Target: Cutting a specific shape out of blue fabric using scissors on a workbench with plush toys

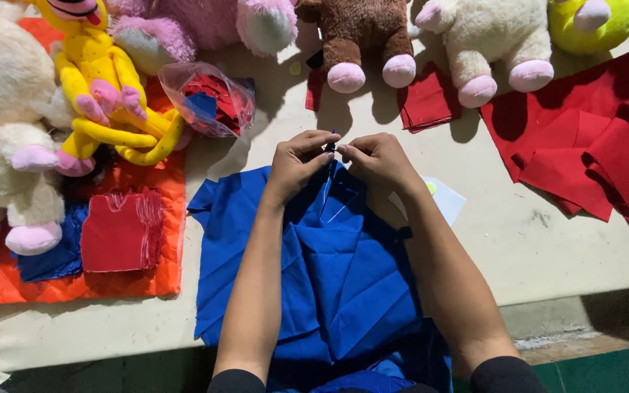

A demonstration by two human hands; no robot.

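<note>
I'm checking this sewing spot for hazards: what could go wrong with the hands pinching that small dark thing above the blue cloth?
The left hand and right hand pinch a tiny dark item with pale thread. If dropped, it might vanish into the folds of the blue cloth. The loose thread may tangle. The cloth overhangs the table edge and might slide off.

Beige table [547,240] under cloth, toys

A pale beige table [547,240] stands over a dark green floor [606,367].
</note>
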